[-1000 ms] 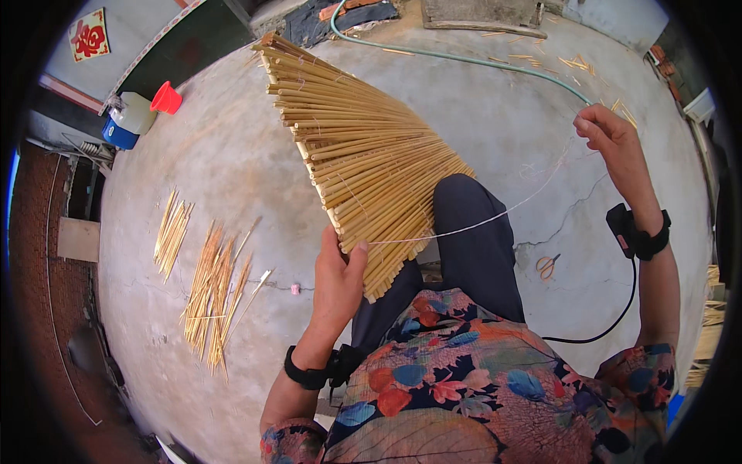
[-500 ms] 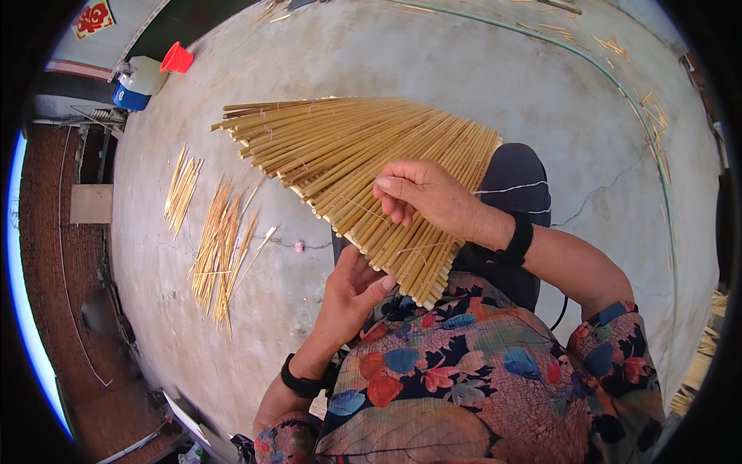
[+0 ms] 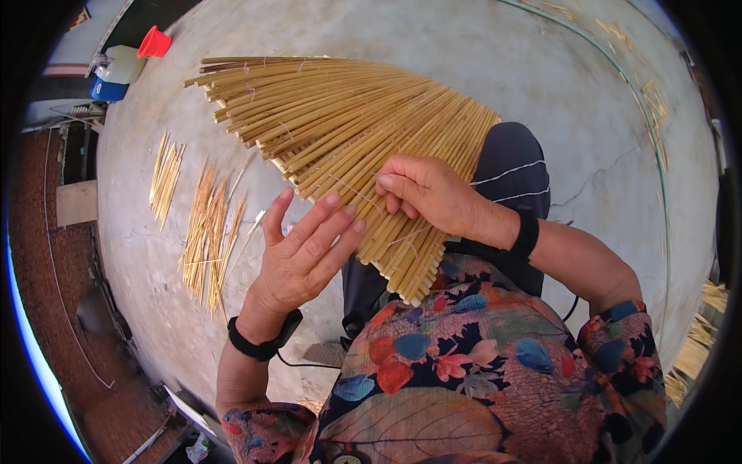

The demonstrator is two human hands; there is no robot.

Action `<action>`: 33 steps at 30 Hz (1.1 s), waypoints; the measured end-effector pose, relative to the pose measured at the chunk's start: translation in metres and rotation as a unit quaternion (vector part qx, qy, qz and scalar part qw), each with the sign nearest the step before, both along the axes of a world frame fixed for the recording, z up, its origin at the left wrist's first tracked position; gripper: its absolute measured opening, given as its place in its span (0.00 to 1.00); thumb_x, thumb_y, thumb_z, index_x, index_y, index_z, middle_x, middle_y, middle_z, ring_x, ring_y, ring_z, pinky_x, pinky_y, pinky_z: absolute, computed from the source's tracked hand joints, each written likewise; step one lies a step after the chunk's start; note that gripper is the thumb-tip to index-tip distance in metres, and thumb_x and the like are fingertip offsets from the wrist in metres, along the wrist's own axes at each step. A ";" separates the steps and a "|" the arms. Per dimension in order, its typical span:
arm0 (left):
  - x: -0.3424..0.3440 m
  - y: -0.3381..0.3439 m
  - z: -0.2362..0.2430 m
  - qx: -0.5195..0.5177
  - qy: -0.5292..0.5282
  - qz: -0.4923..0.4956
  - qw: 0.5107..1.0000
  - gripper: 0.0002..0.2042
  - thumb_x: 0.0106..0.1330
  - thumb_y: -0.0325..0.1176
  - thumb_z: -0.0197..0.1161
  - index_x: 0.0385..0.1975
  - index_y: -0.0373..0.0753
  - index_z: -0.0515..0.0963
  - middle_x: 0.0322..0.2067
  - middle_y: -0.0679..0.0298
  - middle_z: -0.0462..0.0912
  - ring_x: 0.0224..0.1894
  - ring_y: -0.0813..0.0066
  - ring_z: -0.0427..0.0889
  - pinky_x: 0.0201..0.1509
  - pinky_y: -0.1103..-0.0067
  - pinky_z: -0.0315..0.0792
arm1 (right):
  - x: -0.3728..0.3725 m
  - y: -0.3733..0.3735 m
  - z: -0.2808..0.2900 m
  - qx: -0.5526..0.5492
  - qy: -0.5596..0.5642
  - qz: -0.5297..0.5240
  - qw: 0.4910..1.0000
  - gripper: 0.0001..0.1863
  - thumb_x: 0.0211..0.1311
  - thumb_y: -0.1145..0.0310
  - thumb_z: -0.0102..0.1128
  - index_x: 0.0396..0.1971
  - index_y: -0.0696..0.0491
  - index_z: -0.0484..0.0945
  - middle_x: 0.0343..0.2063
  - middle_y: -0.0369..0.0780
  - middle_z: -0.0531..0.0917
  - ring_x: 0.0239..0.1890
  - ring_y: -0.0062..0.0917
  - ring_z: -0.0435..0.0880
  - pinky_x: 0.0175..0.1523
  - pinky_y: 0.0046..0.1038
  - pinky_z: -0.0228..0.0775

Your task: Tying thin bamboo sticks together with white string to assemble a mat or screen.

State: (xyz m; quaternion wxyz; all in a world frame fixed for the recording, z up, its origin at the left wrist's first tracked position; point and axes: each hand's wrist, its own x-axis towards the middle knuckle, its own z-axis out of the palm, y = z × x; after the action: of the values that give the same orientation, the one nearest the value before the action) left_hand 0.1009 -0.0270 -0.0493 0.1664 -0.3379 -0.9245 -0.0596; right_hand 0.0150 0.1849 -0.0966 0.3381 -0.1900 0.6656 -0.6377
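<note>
floor: I see grey concrete [image 3: 587,69] in daylight, a thin crack at 3 o'clock.
brick paving: reddish strip [image 3: 39,255] along 9 o'clock.
jug: white plastic jug [image 3: 120,66] with a red funnel [image 3: 154,42] at 10 o'clock.
loose sticks: pale bundles [image 3: 205,232] on the concrete at 9 o'clock.
hose: green line [image 3: 657,147] curving from 1 to 3 o'clock.

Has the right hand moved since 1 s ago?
Yes. The right hand was stretched out over the concrete floor, far right of the fan of sticks; now it rests on the fan, over the knee.
</note>
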 end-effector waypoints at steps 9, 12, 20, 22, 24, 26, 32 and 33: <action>-0.017 -0.004 -0.002 0.010 -0.021 -0.109 0.994 0.11 0.52 0.28 0.60 0.37 0.40 0.76 0.44 0.64 0.77 0.49 0.71 0.76 0.60 0.65 0.65 | -0.012 -0.009 0.007 0.039 0.012 0.027 0.999 0.13 0.68 0.64 0.46 0.30 0.57 0.74 0.16 0.33 0.74 0.19 0.14 0.70 0.26 0.18 0.65; -0.026 -0.008 0.005 -0.006 -0.023 -0.152 0.988 0.11 0.52 0.29 0.60 0.37 0.42 0.76 0.44 0.65 0.76 0.48 0.70 0.77 0.58 0.67 0.66 | -0.011 -0.008 0.007 0.033 0.015 0.018 0.999 0.13 0.68 0.63 0.46 0.30 0.58 0.74 0.16 0.33 0.73 0.19 0.14 0.71 0.26 0.19 0.65; -0.033 -0.009 0.014 -0.032 -0.038 -0.209 0.977 0.11 0.52 0.32 0.61 0.37 0.46 0.76 0.42 0.68 0.76 0.47 0.71 0.77 0.56 0.69 0.66 | -0.008 -0.008 0.004 0.021 0.006 0.004 1.000 0.13 0.68 0.63 0.47 0.30 0.58 0.74 0.16 0.33 0.74 0.18 0.14 0.70 0.25 0.19 0.65; -0.033 -0.009 0.013 -0.028 -0.039 -0.207 0.977 0.11 0.52 0.32 0.61 0.37 0.46 0.76 0.41 0.68 0.76 0.47 0.71 0.77 0.56 0.69 0.66 | -0.008 -0.007 0.004 0.020 0.002 0.004 1.000 0.13 0.68 0.63 0.47 0.30 0.58 0.74 0.16 0.33 0.74 0.18 0.14 0.70 0.24 0.18 0.64; -0.033 -0.009 0.012 -0.049 -0.016 -0.209 0.976 0.09 0.52 0.32 0.60 0.34 0.46 0.75 0.40 0.69 0.76 0.47 0.72 0.77 0.55 0.70 0.67 | -0.008 -0.006 0.006 0.020 -0.030 0.007 0.999 0.13 0.68 0.63 0.47 0.30 0.57 0.74 0.17 0.33 0.75 0.17 0.13 0.69 0.24 0.17 0.64; -0.034 -0.008 0.012 -0.046 -0.016 -0.217 0.975 0.08 0.52 0.31 0.60 0.33 0.46 0.75 0.39 0.69 0.76 0.47 0.72 0.77 0.55 0.70 0.67 | -0.005 -0.007 0.002 0.015 -0.017 -0.003 1.000 0.14 0.67 0.64 0.46 0.29 0.59 0.74 0.16 0.36 0.76 0.20 0.19 0.74 0.28 0.22 0.67; -0.034 -0.012 0.012 -0.076 -0.014 -0.245 0.967 0.07 0.53 0.32 0.60 0.32 0.47 0.75 0.39 0.70 0.75 0.48 0.72 0.76 0.56 0.69 0.67 | 0.003 -0.009 -0.003 0.014 0.001 -0.020 1.000 0.14 0.66 0.64 0.46 0.28 0.60 0.74 0.16 0.39 0.78 0.20 0.25 0.78 0.30 0.26 0.70; -0.033 -0.013 0.010 -0.085 -0.013 -0.249 0.965 0.07 0.53 0.33 0.59 0.32 0.47 0.75 0.40 0.70 0.75 0.50 0.72 0.75 0.57 0.68 0.66 | 0.005 -0.010 -0.004 0.013 -0.006 -0.025 1.000 0.14 0.66 0.65 0.46 0.28 0.59 0.73 0.16 0.38 0.78 0.19 0.24 0.78 0.29 0.25 0.70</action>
State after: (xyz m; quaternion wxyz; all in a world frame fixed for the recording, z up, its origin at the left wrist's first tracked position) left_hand 0.0682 -0.0399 -0.0389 0.1052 -0.5693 -0.8150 -0.0251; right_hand 0.0199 0.1754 -0.1002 0.3288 -0.1653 0.6762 -0.6382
